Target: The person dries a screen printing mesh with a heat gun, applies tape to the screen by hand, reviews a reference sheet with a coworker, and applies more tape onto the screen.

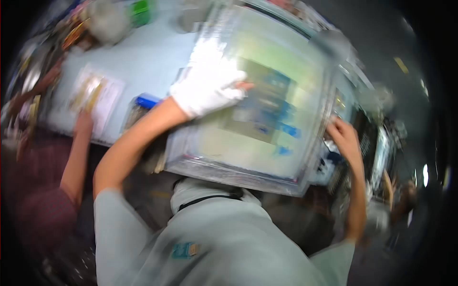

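A large screen-printing frame (229, 178) with a pale yellow-green mesh lies tilted across the table in front of me. A grey-blue printed area (257, 107) with bright blue patches shows in its middle. My left hand (210, 90), in a white glove with a bare fingertip showing, is over the left part of the mesh. Motion and glare smear its fingers, so I cannot tell if it touches the mesh or holds anything. At the frame's right edge is my bare right hand (343, 136), its fingers curled together; what they grip is hidden.
To the left, another person's hand (84, 123) is at a white sheet (107, 102) with yellowish pieces on the light blue table (148, 57). A blue-topped object (147, 101) lies beside my left forearm. A green container (140, 13) stands at the back; blurred equipment (377, 138) is at right.
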A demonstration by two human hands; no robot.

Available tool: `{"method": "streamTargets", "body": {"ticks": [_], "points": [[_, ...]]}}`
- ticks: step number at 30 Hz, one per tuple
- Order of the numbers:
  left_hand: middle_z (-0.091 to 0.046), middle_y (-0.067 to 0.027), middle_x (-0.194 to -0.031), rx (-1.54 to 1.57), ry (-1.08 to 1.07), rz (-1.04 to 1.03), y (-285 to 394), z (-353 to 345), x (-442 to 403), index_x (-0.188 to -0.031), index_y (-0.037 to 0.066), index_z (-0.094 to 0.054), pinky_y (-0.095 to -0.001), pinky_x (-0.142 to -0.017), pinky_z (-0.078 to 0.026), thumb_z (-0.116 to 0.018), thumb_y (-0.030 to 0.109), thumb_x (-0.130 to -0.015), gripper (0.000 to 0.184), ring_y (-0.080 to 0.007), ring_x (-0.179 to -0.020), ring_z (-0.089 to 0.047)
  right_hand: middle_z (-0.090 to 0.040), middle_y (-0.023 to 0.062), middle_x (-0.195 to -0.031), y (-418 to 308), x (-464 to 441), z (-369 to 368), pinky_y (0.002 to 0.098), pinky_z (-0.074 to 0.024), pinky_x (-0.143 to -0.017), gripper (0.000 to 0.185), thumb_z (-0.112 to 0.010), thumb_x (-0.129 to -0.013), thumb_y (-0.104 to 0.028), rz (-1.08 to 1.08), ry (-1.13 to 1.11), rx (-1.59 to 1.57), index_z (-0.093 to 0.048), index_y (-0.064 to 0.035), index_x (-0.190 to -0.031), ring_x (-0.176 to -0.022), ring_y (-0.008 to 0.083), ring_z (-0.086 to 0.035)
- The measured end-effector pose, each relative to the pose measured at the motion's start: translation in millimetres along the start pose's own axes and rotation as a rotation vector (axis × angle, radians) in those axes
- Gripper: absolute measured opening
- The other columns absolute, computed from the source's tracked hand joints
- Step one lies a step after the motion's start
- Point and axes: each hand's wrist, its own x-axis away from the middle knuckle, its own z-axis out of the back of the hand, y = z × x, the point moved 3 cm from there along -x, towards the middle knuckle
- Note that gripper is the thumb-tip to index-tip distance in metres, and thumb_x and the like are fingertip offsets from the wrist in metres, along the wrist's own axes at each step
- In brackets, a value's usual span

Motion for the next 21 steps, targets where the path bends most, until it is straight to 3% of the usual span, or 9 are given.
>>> {"method": "streamTargets", "body": {"ticks": [1, 5, 7, 14, 15, 17, 21], "points": [[-0.067, -0.0111, -0.068, -0.154, -0.144, 0.129, 16, 12, -12, -0.084, 0.008, -0.071, -0.0336, -0.057, -0.053, -0.068, 0.026, -0.090, 0.019, -0.0262, -0.059, -0.066, -0.053, -0.0007, -0.068, 10, -4, 4, 0.0252, -0.0383, -0.057, 0.024, -0.056, -0.096, -0.016, 0.069, -0.048, 0.073, -0.053, 0.0007, -0.080, -0.062, 0.0070, -0.046], [-0.061, -0.0121, -0.063, -0.225, -0.183, 0.145, 24, 8, -19, -0.077, 0.006, -0.067, -0.0307, -0.054, -0.048, -0.070, 0.022, -0.090, 0.021, -0.0250, -0.053, -0.058, -0.055, 0.0021, -0.064, 18, 1, 2, 0.0268, -0.0441, -0.057, 0.026, -0.056, -0.095, -0.015, -0.035, -0.046, -0.121, -0.053, 0.0007, -0.074, -0.060, 0.0076, -0.052], [-0.059, -0.0123, -0.059, -0.197, -0.145, 0.156, 24, 8, -20, -0.075, 0.009, -0.066, -0.0354, -0.051, -0.047, -0.069, 0.028, -0.090, 0.025, -0.0285, -0.052, -0.061, -0.057, 0.0028, -0.063, 22, -3, 2, 0.0268, -0.0449, -0.057, 0.026, -0.055, -0.094, -0.014, 0.005, -0.064, -0.084, -0.053, 0.0011, -0.073, -0.059, 0.0079, -0.054], [-0.057, -0.0132, -0.059, -0.197, -0.158, 0.203, 28, 8, -19, -0.076, 0.008, -0.066, -0.0347, -0.051, -0.045, -0.069, 0.028, -0.090, 0.025, -0.0283, -0.052, -0.059, -0.059, 0.0045, -0.064, 16, -3, 4, 0.0270, -0.0463, -0.057, 0.025, -0.055, -0.093, -0.013, -0.063, -0.069, -0.162, -0.052, 0.0015, -0.072, -0.059, 0.0090, -0.057], [-0.057, -0.0132, -0.059, -0.213, -0.158, 0.216, 25, 9, -18, -0.076, 0.008, -0.066, -0.0347, -0.051, -0.045, -0.069, 0.028, -0.090, 0.025, -0.0283, -0.052, -0.059, -0.058, 0.0043, -0.064, 20, -5, 4, 0.0272, -0.0464, -0.057, 0.025, -0.054, -0.092, -0.013, 0.000, -0.064, -0.053, -0.052, 0.0017, -0.072, -0.059, 0.0091, -0.057], [-0.053, -0.0114, -0.059, -0.183, -0.169, 0.204, 22, 6, -17, -0.076, 0.004, -0.064, -0.0295, -0.051, -0.043, -0.072, 0.022, -0.090, 0.024, -0.0210, -0.049, -0.047, -0.057, 0.0048, -0.063, 15, -6, 4, 0.0280, -0.0468, -0.056, 0.025, -0.054, -0.091, -0.013, -0.021, -0.073, -0.018, -0.052, 0.0026, -0.072, -0.059, 0.0098, -0.057], [-0.055, -0.0118, -0.059, -0.203, -0.187, 0.230, 23, 6, -17, -0.076, 0.004, -0.064, -0.0297, -0.052, -0.044, -0.071, 0.021, -0.090, 0.023, -0.0212, -0.049, -0.050, -0.056, 0.0061, -0.060, 10, -7, 5, 0.0300, -0.0483, -0.054, 0.023, -0.053, -0.090, -0.012, -0.042, -0.074, 0.026, -0.052, 0.0033, -0.072, -0.056, 0.0116, -0.058]]}}
